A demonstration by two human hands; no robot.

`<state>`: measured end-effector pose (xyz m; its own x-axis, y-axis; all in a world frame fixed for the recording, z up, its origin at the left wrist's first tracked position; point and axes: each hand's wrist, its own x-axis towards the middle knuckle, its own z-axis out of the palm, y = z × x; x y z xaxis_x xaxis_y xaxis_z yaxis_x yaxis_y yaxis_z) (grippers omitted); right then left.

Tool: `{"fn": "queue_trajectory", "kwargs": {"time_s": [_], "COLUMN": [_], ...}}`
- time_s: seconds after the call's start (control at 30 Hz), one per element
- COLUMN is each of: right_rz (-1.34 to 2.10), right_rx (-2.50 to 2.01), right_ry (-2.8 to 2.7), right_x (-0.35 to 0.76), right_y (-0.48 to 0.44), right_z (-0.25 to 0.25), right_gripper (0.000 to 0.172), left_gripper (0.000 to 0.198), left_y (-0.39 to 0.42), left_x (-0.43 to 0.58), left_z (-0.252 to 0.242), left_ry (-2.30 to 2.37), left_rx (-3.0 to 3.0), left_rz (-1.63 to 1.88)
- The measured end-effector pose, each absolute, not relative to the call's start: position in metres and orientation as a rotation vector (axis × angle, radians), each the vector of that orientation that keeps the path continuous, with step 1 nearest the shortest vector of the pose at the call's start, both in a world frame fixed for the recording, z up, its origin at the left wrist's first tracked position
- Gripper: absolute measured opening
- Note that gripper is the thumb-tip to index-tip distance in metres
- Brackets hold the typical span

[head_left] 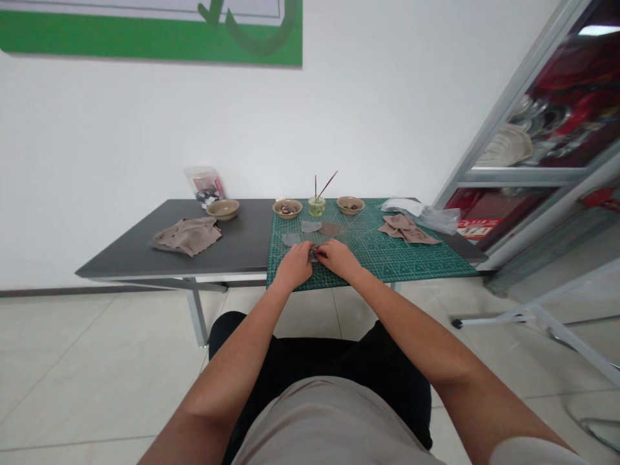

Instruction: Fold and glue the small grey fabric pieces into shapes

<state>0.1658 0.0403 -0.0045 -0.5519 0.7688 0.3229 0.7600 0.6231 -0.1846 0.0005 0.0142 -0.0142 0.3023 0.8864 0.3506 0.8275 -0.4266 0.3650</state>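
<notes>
With left hand (295,266) and right hand (339,259) together, pinching between the fingertips a small piece (313,252), partly hidden and too small to identify; holding it at the near part of the green cutting mat (407,260) on the dark bench (130,242); working just in front of three flat patches (330,229), and facing, farther back, a glass jar (316,208) with two thin sticks (328,184) between two shallow bowls (351,212).

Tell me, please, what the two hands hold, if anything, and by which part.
The left hand and right hand meet at a small greyish piece over the green mat, seemingly pinching it; which part each grips cannot be told.
</notes>
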Motion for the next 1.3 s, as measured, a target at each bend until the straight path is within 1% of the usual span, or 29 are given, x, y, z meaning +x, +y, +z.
{"fn": "queue_trajectory", "kwargs": {"time_s": [0.23, 0.37, 0.53, 0.67, 0.9, 1.07, 1.17, 1.3], "right_rz": [0.011, 0.037, 0.034, 0.004, 0.063, 0.127, 0.185, 0.269], "right_rx": [-1.198, -1.157, -1.227, -1.262, -1.182, -1.306, -1.334, -1.217], "right_ry": [-2.473, -2.504, -2.443, -2.41, -2.459, -2.313, -2.224, -2.243], "right_x": [0.168, 0.154, 0.16, 0.171, 0.153, 0.146, 0.15, 0.159], "right_y": [0.019, 0.025, 0.036, 0.027, 0.02, 0.03, 0.031, 0.031], "right_z": [-0.008, -0.006, -0.006, -0.01, -0.012, -0.012, -0.013, -0.016], "right_gripper": [0.017, 0.017, 0.016, 0.016, 0.016, 0.017, 0.022, 0.037], "left_gripper": [0.041, 0.041, 0.042, 0.041, 0.029, 0.026, 0.025, 0.022], "left_y": [0.015, 0.015, 0.015, 0.014, 0.018, 0.022, 0.023, 0.024], "left_x": [0.002, 0.002, 0.001, 0.001, -0.001, -0.004, -0.005, -0.009], "left_z": [-0.015, -0.015, -0.015, -0.015, -0.016, -0.016, -0.015, -0.016], "left_ry": [1.606, 1.612, 1.631, 1.626, 1.572, 1.601, 1.585, 1.536], "left_rx": [2.426, 2.419, 2.413, 2.445, 2.532, 2.495, 2.431, 2.363], "left_rz": [0.778, 0.79, 0.796, 0.787, 0.752, 0.762, 0.857, 0.92]}}
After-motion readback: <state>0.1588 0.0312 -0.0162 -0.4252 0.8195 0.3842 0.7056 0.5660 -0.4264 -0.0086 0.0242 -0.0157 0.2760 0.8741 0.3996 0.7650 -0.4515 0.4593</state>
